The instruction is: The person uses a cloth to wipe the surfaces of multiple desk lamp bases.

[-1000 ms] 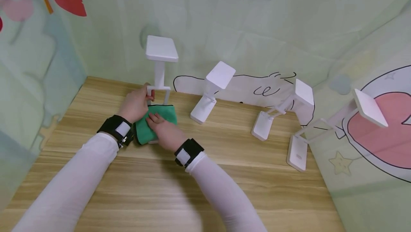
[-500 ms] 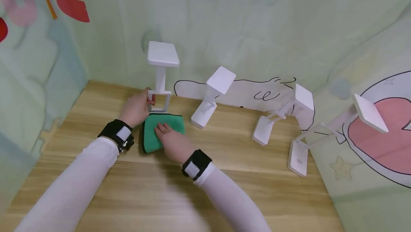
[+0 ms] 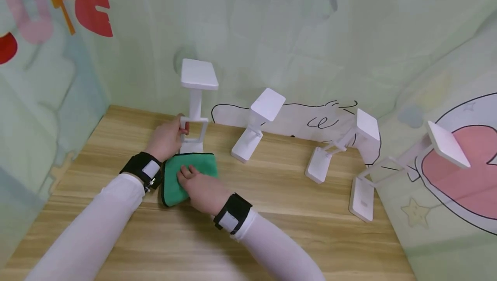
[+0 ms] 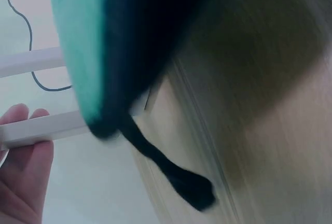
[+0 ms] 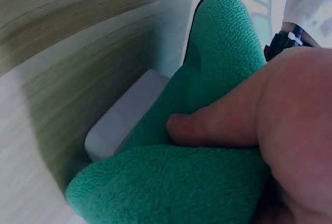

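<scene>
In the head view, a white desk lamp (image 3: pixel 199 74) with a flat square head stands upright at the back left of the table. My left hand (image 3: pixel 165 138) grips one side bar of its frame-like arm; fingers and thumb pinch that bar (image 4: pixel 46 129) in the left wrist view. My right hand (image 3: pixel 203 192) holds a green plush cloth (image 3: pixel 174 181) with black edging over the near part of the lamp's base. In the right wrist view, my thumb presses into the folded cloth, and a corner of the white base (image 5: pixel 124 115) sticks out beside it.
More white desk lamps stand to the right: one near the middle (image 3: pixel 247 143), another farther right (image 3: pixel 318 164), and one at the table's right edge (image 3: pixel 361 199). Printed fabric walls (image 3: pixel 252 26) rise behind and beside the wooden table (image 3: pixel 287 233).
The cloth under my right hand has slid right, then back left and nearer to me, uncovering the base's rear part. My left hand keeps its hold on the lamp. The head view has tilted upward.
</scene>
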The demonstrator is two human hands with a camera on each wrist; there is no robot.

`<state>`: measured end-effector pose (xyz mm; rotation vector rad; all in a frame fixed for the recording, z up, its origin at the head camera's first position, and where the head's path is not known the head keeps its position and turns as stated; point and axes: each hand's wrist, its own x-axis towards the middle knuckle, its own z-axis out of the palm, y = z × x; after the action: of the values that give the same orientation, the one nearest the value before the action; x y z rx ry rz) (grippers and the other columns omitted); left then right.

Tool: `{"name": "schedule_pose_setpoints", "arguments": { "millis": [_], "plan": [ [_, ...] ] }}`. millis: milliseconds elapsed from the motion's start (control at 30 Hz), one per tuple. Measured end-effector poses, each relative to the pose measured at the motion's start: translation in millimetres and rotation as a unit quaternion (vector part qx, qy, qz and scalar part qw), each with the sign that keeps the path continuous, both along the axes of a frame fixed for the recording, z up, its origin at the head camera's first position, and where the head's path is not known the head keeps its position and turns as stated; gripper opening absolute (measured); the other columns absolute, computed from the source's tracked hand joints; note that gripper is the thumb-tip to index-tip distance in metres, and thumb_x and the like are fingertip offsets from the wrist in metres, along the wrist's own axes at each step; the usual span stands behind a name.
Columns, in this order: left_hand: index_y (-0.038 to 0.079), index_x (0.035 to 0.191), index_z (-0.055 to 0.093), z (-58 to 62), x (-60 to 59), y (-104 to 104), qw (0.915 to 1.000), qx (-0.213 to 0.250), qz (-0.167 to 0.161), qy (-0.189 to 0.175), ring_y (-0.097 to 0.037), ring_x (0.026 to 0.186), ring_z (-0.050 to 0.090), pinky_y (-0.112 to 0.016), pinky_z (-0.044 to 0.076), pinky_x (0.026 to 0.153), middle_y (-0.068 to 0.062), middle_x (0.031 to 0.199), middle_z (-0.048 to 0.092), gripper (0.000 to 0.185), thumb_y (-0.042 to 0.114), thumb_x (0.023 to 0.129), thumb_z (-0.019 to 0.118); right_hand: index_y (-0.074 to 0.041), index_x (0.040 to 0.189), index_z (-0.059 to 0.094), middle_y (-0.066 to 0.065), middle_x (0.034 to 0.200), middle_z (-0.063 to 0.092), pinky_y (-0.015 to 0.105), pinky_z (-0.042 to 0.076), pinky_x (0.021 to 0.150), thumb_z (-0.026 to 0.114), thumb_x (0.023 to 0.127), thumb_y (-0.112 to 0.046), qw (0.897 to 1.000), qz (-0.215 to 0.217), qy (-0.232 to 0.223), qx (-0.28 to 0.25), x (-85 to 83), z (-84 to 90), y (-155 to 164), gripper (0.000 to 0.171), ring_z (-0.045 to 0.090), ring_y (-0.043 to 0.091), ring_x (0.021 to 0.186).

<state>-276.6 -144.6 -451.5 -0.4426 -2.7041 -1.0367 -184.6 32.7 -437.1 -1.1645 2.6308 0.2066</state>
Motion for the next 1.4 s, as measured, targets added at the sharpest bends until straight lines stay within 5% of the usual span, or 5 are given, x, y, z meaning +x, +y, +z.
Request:
{"name": "schedule_pose_setpoints", "arguments": {
  "millis": [267,600,800,1000,1400],
  "plan": [
    [0.007,0.107,0.053,-2.2,-1.9,2,1.0000,0.001,-0.004,0.008,-0.036,0.071,0.064,-0.052,0.051,0.067,-0.017,0.089,0.068,0.008,0.000,0.107,0.057,-0.006,0.159,0.049,0.010,0.165,0.046,0.029,0.032,0.122,0.066,0.099,0.000,0.998,0.025,0.016,-0.055,-23.0,-14.2,-11,0.063,0.040,0.028,0.154],
    [0.003,0.110,0.055,-1.5,-1.0,-1,1.0000,0.003,-0.006,0.002,-0.036,0.076,0.067,-0.053,0.052,0.069,-0.017,0.092,0.069,0.003,0.002,0.107,0.057,-0.006,0.162,0.045,0.010,0.170,0.039,0.031,0.026,0.125,0.071,0.103,-0.010,0.993,0.014,0.048,-0.103,-43.8,-31.7,-5,0.064,0.034,0.028,0.157],
    [0.005,0.110,0.053,-1.7,-1.5,0,1.0000,0.003,-0.004,0.006,-0.038,0.078,0.068,-0.055,0.053,0.072,-0.018,0.093,0.070,0.006,0.000,0.107,0.054,-0.005,0.163,0.042,0.013,0.170,0.037,0.034,0.024,0.126,0.061,0.106,0.000,0.993,0.000,0.065,-0.097,-39.8,-35.6,8,0.061,0.033,0.029,0.158],
    [0.005,0.110,0.053,-1.6,-1.5,0,0.9999,0.010,0.000,-0.008,-0.037,0.079,0.067,-0.054,0.052,0.070,-0.019,0.096,0.070,0.006,-0.001,0.108,0.053,-0.004,0.162,0.043,0.013,0.169,0.039,0.036,0.026,0.126,0.067,0.099,0.004,0.994,-0.028,0.068,-0.086,-28.1,-29.9,22,0.068,0.034,0.030,0.157],
    [0.004,0.111,0.054,0.5,0.2,4,0.9999,0.007,0.010,-0.012,-0.036,0.077,0.064,-0.053,0.052,0.070,-0.019,0.095,0.069,0.007,-0.002,0.107,0.056,-0.008,0.158,0.052,0.010,0.162,0.050,0.036,0.042,0.117,0.069,0.102,-0.006,0.995,-0.034,0.084,-0.039,11.2,-17.2,28,0.059,0.046,0.029,0.150]
  ]
}}
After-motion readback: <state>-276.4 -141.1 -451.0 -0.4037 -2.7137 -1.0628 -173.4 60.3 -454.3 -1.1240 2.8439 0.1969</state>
